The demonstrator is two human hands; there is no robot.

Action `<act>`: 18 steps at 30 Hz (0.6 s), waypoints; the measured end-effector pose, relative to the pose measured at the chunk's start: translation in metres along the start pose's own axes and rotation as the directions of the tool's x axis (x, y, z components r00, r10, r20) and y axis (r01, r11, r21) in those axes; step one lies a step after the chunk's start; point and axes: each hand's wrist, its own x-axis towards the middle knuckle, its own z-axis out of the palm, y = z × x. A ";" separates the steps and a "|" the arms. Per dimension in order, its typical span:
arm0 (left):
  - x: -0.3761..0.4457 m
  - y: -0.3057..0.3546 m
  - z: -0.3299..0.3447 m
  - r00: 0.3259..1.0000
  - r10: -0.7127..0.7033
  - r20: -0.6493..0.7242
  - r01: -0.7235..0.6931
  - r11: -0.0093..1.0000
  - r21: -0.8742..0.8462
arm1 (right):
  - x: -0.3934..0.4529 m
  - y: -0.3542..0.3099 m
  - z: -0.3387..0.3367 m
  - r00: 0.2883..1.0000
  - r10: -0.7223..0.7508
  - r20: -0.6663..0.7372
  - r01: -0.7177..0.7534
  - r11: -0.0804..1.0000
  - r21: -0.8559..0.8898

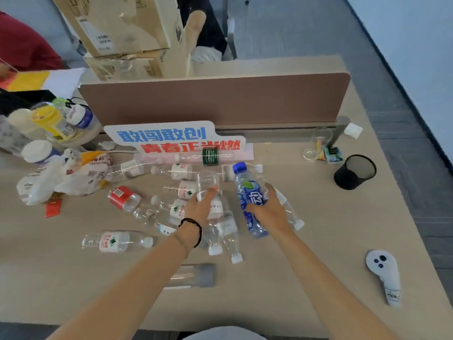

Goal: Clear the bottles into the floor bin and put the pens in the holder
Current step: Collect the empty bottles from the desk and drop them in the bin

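Several empty plastic bottles lie scattered across the middle of the desk (318, 241). My right hand (269, 209) grips a blue-labelled bottle (248, 192) with a blue cap, lifted at a tilt. My left hand (201, 207), with a black band on its wrist, closes around a clear bottle (207, 182) in the pile. A red-labelled bottle (125, 198) lies to the left, and a white-labelled one (115, 241) sits nearer me. A black mesh pen holder (355, 171) stands at the right. I see no pens and no floor bin.
A brown divider panel (215, 99) runs along the back with a printed sign (171, 138) in front. Crumpled bags (61, 177) and jars sit at the left. A white controller (384, 273) lies at the right front, a glass (316, 146) near the holder.
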 end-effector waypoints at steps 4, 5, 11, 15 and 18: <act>-0.005 0.007 0.045 0.982 0.008 0.189 -0.010 1.000 0.011 | -0.023 -0.017 -0.049 0.999 -0.007 -0.037 0.014 0.980 0.201; -0.008 0.008 0.058 0.970 0.002 0.244 -0.007 1.000 0.021 | -0.030 -0.020 -0.063 0.998 -0.012 -0.065 0.028 0.969 0.245; -0.047 0.003 0.149 0.818 -0.071 0.571 -0.030 0.986 0.166 | -0.086 -0.006 -0.149 0.953 0.087 -0.292 0.045 0.908 0.417; -0.080 -0.011 0.196 0.755 -0.109 0.646 -0.053 0.972 0.227 | -0.117 0.013 -0.196 0.898 0.135 -0.419 0.115 0.846 0.520; -0.100 -0.016 0.230 0.704 -0.116 0.701 -0.087 0.965 0.248 | -0.138 0.025 -0.233 0.852 0.179 -0.492 0.171 0.794 0.584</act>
